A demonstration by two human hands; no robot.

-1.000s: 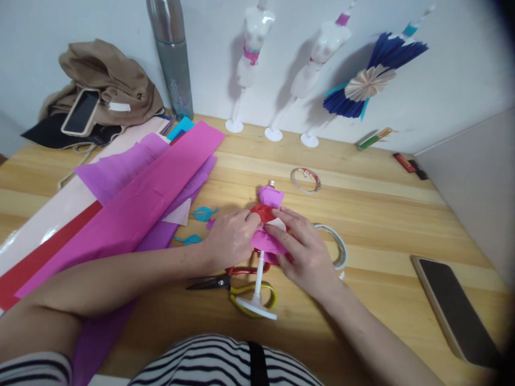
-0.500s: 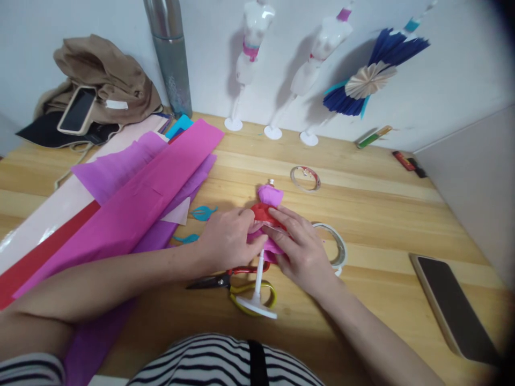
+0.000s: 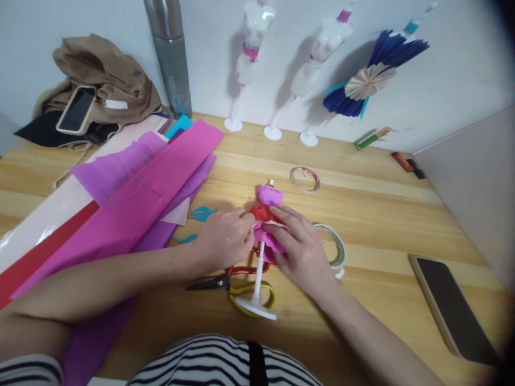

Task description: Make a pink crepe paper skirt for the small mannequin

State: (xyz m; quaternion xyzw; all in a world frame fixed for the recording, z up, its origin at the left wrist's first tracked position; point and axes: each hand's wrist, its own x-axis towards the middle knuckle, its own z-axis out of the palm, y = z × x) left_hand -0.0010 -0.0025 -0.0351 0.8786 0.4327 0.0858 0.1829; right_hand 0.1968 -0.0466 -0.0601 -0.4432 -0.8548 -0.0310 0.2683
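Observation:
A small white mannequin on a stand (image 3: 257, 289) leans over the wooden table (image 3: 382, 214), wearing a pink paper top (image 3: 270, 195), a red waist piece (image 3: 261, 213) and a pink skirt. My left hand (image 3: 225, 238) is closed, its fingertips pinching the paper at the mannequin's waist from the left. My right hand (image 3: 301, 246) presses its fingers on the skirt and waist from the right. Red-and-yellow scissors (image 3: 233, 284) lie just under the stand.
Sheets of pink, purple and red crepe paper (image 3: 132, 209) spread over the left. Two tape rolls (image 3: 333, 244) (image 3: 306, 178) lie to the right, a phone (image 3: 453, 308) near the right edge. Three more mannequins (image 3: 247, 59), a metal bottle (image 3: 171, 53) and a bag (image 3: 100, 80) stand at the back.
Both hands shifted slightly on the mannequin's waist; the right fingers slid inward over the red piece. The mannequin tilted a little.

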